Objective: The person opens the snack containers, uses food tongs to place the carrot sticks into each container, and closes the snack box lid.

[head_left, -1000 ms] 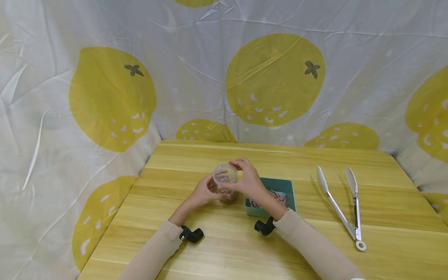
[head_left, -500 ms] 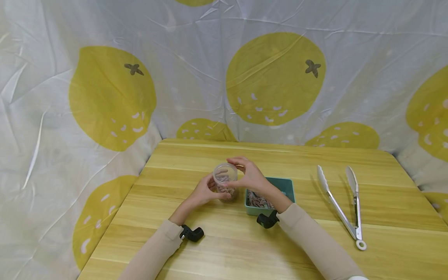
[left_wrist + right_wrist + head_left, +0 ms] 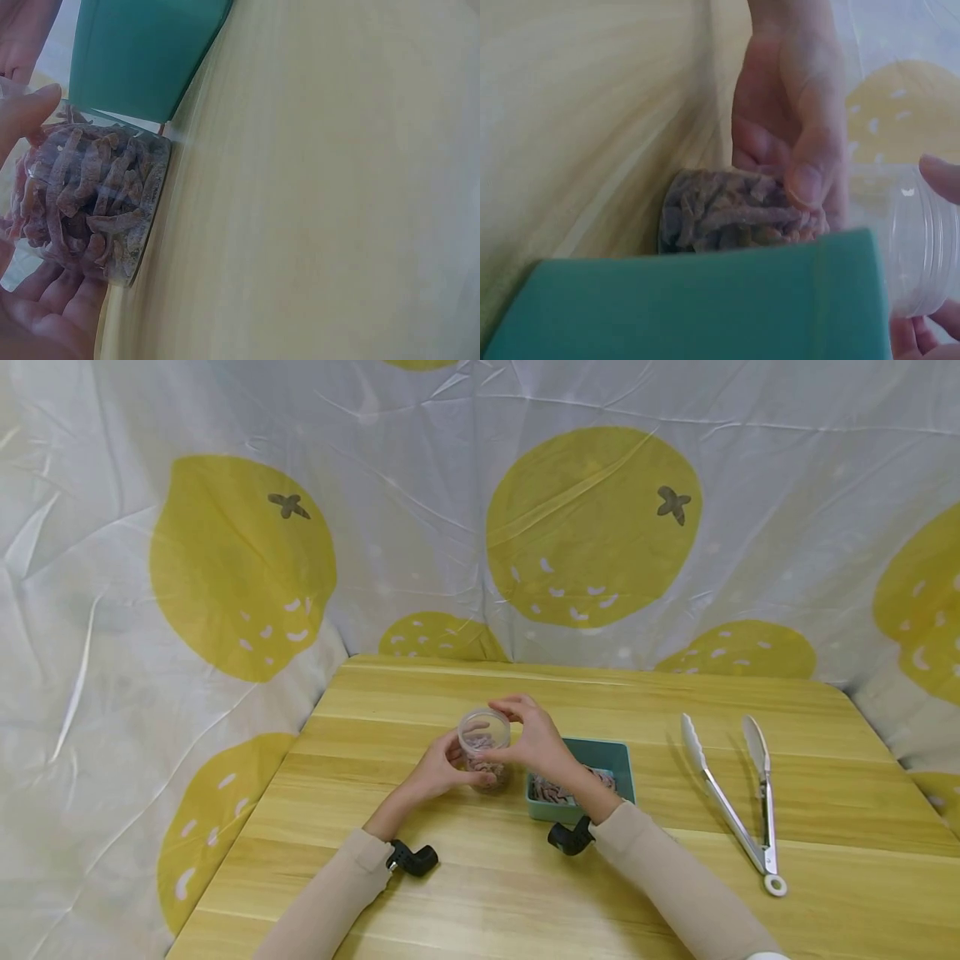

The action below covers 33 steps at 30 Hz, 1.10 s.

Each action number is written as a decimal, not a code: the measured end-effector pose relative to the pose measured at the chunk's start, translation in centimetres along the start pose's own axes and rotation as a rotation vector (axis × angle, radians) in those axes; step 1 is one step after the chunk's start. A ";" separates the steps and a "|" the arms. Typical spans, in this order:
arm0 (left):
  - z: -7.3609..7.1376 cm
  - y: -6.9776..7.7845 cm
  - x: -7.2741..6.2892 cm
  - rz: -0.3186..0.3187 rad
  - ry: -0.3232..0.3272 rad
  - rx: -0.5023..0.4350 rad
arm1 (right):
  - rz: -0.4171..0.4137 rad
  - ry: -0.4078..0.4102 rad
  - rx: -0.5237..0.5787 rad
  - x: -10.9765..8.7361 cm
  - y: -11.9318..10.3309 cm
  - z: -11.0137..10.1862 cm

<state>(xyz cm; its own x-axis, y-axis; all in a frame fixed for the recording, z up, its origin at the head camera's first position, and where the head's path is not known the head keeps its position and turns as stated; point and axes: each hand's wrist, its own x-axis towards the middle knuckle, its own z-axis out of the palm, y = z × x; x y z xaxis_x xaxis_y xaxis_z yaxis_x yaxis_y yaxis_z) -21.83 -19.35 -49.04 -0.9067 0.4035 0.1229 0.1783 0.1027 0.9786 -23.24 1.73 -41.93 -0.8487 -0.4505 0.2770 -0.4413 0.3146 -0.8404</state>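
Observation:
A clear plastic jar [image 3: 480,740], part filled with brownish dried strips [image 3: 90,180], stands upright on the table. My left hand [image 3: 435,772] holds its lower body, thumb on the near side and fingers round the far side. At the upper end, my right hand [image 3: 538,745] grips the jar near its threaded rim [image 3: 928,232], with thumb and fingers on opposite sides. No lid can be made out on the jar. Just right of it, partly under my right forearm, sits a teal box [image 3: 618,762] holding more such strips [image 3: 551,791].
Metal tongs [image 3: 729,817] with pale tips lie spread on the right of the wooden table [image 3: 465,902]. A curtain [image 3: 412,543] with yellow lemon prints hangs behind and along the left side. Black wrist cameras [image 3: 415,859] are worn on both wrists.
My right hand and forearm have shifted slightly about the jar's rim, rightward and then partly back. The left hand keeps its hold, and the jar, box and tongs stay in place.

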 end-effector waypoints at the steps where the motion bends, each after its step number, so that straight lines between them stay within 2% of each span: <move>1: 0.0 0.0 0.0 0.001 -0.001 0.001 | 0.003 0.016 -0.016 -0.1 0.0 0.1; 5: -0.1 0.0 0.0 0.001 0.001 0.010 | 0.012 0.062 -0.058 -0.3 -0.2 0.5; 8: -0.1 -0.1 0.0 0.009 -0.002 0.009 | 0.022 0.060 -0.053 -0.4 -0.4 0.4; 13: 0.0 -0.1 0.1 0.006 0.002 0.002 | 0.037 -0.021 -0.008 0.0 -0.3 -0.5; 20: 0.1 -0.1 0.1 0.001 0.005 0.013 | -0.022 -0.118 0.075 0.8 0.4 -1.2; 24: 0.1 -0.1 0.1 0.001 0.004 0.016 | -0.044 -0.147 0.072 0.8 0.6 -1.2; 27: 0.1 0.0 0.1 -0.004 0.007 0.014 | -0.041 -0.111 0.043 0.6 0.4 -0.8; 33: 0.1 0.2 0.0 0.002 0.012 0.031 | 0.013 0.025 0.007 0.0 0.0 0.4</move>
<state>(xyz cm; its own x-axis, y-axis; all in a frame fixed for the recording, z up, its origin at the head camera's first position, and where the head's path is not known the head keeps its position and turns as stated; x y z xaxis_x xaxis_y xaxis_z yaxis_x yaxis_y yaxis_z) -21.75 -19.29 -48.87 -0.9108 0.3929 0.1267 0.1917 0.1306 0.9727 -23.10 1.38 -42.13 -0.8613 -0.4252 0.2780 -0.4284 0.3138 -0.8473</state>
